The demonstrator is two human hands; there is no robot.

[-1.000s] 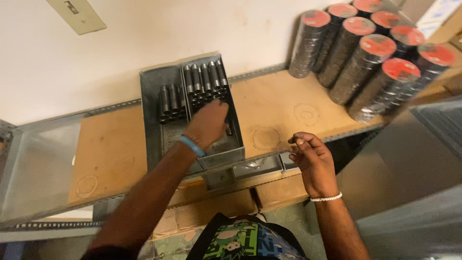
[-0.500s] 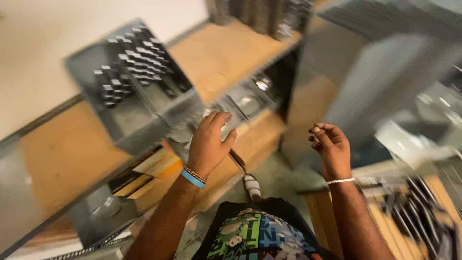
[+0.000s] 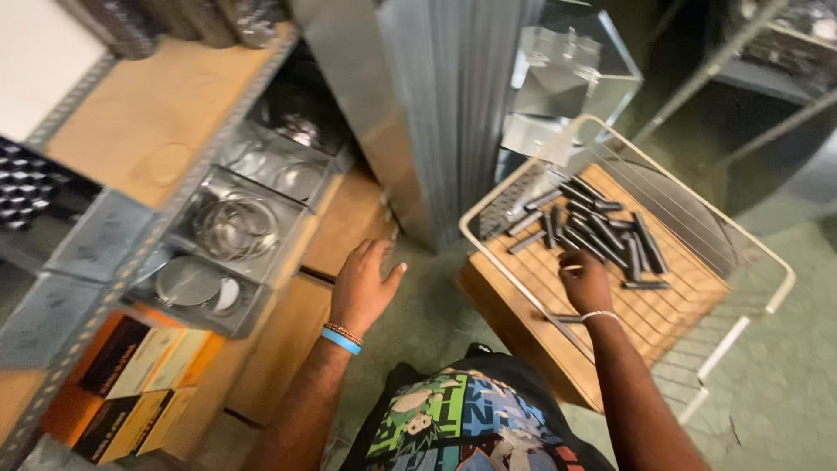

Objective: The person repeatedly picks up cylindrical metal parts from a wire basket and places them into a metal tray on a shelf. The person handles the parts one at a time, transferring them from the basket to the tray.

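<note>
In the white wire basket, at 2 o'clock, dark metal rods lie loose; right hand curled over them, grip unclear, left hand open, empty.

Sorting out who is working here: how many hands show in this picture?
2. The left hand hangs open beside the shelf; the right hand reaches into the wire basket at the dark rods.

Bare arms, no sleeves. Left hand wrist has blue band plus beaded bracelet; right hand wrist a thin white one. Black shirt, colourful cartoon print.
</note>
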